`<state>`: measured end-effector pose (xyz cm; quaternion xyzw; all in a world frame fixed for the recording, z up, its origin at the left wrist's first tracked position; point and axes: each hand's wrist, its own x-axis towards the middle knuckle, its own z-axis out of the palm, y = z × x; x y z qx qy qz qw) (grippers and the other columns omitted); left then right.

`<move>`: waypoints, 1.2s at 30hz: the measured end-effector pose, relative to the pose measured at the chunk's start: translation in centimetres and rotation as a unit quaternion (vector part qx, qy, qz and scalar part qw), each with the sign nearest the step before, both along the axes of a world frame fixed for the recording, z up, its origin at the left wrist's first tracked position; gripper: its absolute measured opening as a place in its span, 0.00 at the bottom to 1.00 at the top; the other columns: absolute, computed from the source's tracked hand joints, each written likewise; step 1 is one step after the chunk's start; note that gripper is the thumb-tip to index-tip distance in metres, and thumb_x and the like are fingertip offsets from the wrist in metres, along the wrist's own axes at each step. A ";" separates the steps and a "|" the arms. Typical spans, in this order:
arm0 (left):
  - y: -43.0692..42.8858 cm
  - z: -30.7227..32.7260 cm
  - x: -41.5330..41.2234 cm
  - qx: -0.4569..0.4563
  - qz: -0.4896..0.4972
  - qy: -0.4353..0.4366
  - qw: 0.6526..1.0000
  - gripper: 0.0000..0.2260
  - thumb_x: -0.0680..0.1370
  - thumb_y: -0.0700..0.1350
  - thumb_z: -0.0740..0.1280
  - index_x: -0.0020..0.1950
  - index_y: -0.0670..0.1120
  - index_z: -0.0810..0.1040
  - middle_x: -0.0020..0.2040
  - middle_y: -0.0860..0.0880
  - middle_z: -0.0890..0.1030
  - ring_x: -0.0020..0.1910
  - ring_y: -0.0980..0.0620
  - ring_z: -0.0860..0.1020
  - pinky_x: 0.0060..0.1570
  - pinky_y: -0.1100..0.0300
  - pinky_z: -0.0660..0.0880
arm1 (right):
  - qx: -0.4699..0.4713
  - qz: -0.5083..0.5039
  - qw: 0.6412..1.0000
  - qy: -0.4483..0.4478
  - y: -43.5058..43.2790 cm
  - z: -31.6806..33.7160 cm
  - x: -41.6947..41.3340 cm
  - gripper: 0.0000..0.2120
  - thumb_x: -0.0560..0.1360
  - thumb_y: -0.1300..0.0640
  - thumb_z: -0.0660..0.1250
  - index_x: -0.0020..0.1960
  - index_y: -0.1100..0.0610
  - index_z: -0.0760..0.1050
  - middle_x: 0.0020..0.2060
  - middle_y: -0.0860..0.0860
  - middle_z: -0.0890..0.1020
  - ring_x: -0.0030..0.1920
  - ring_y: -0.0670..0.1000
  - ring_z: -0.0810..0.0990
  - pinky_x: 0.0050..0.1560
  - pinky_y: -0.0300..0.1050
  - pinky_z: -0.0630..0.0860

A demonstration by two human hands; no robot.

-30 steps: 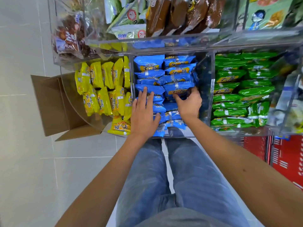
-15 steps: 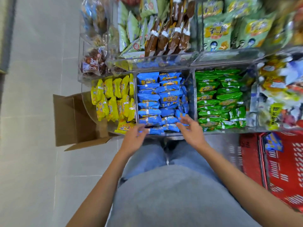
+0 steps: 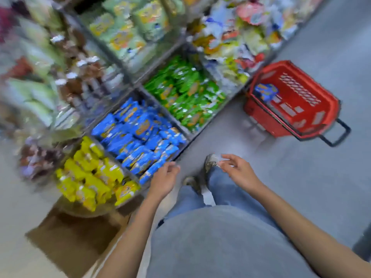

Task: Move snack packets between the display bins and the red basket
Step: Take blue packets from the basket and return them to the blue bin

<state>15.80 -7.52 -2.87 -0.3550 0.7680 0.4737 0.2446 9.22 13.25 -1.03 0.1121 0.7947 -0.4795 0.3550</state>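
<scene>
Red plastic is now being shown in full at the upper right. The red basket [image 3: 261, 115] is standing on the floor just beside the end of the display bins, and one blue packet [image 3: 266, 92] is lying inside it by the wall nearest the shelving.

A second ago both hands were being pressed onto the blue snack packets [image 3: 138, 135] in the middle bin. They are now being drawn clear of it, and the view is being swung towards the basket, so the frame is heavily smeared.

The left hand [image 3: 163, 178] is being held at the front lip of the blue bin with its fingers loosely curled, and nothing is being gripped. The right hand [image 3: 239, 170] is being carried over the floor above the person's shoe, with its fingers spread and relaxed, and it is also empty.

The green packets [image 3: 186, 91] and yellow packets [image 3: 90, 175] are lying in the bins on either side, and neither is being touched.

It is being judged that work at the blue bin is being finished. Since no packet is being carried out of the bin, the basket's blue packet is probably being sought for return. That reach is not yet being made.
</scene>
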 end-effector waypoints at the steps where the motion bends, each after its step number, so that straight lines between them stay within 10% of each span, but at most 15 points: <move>1: 1.0 0.2 -1.8 0.003 -0.040 0.011 0.999 0.14 0.79 0.46 0.63 0.63 0.44 0.75 0.60 0.46 0.79 0.55 0.52 0.75 0.53 0.64 0.66 | 0.001 -0.035 0.999 0.000 1.9 0.2 0.4 0.14 0.76 0.61 0.65 0.61 0.59 0.74 0.47 0.53 0.80 0.48 0.50 0.77 0.46 0.34 0.70; 6: 8.3 1.0 -10.8 0.013 -0.225 0.039 0.974 0.14 0.79 0.46 0.63 0.64 0.43 0.75 0.60 0.44 0.79 0.60 0.48 0.75 0.57 0.61 0.66 | 0.017 -0.230 0.973 -0.005 10.3 0.3 3.3 0.13 0.77 0.62 0.64 0.61 0.58 0.74 0.45 0.52 0.80 0.46 0.52 0.80 0.54 0.48 0.74; 12: 19.0 1.1 -19.4 0.018 -0.366 0.059 0.928 0.15 0.80 0.46 0.63 0.65 0.43 0.74 0.60 0.45 0.78 0.61 0.47 0.75 0.57 0.61 0.66 | 0.003 -0.365 0.931 -0.028 18.5 -1.8 1.5 0.13 0.77 0.62 0.62 0.61 0.59 0.73 0.47 0.53 0.79 0.37 0.47 0.80 0.40 0.33 0.75; 20: 25.0 0.4 -25.5 0.032 -0.243 0.039 0.969 0.11 0.79 0.42 0.64 0.60 0.42 0.76 0.56 0.40 0.80 0.57 0.42 0.78 0.63 0.48 0.71 | -0.001 -0.350 0.937 -0.009 26.4 -1.6 -10.8 0.13 0.77 0.62 0.63 0.61 0.59 0.74 0.45 0.54 0.79 0.40 0.52 0.79 0.49 0.47 0.74; 36: 29.3 -6.5 -42.7 -0.032 -0.188 0.035 0.981 0.12 0.78 0.45 0.64 0.61 0.47 0.75 0.52 0.50 0.79 0.51 0.52 0.77 0.53 0.59 0.71 | -0.003 -0.329 0.943 -0.053 29.9 -8.8 -33.5 0.15 0.76 0.59 0.65 0.61 0.59 0.73 0.39 0.48 0.80 0.44 0.51 0.79 0.53 0.46 0.73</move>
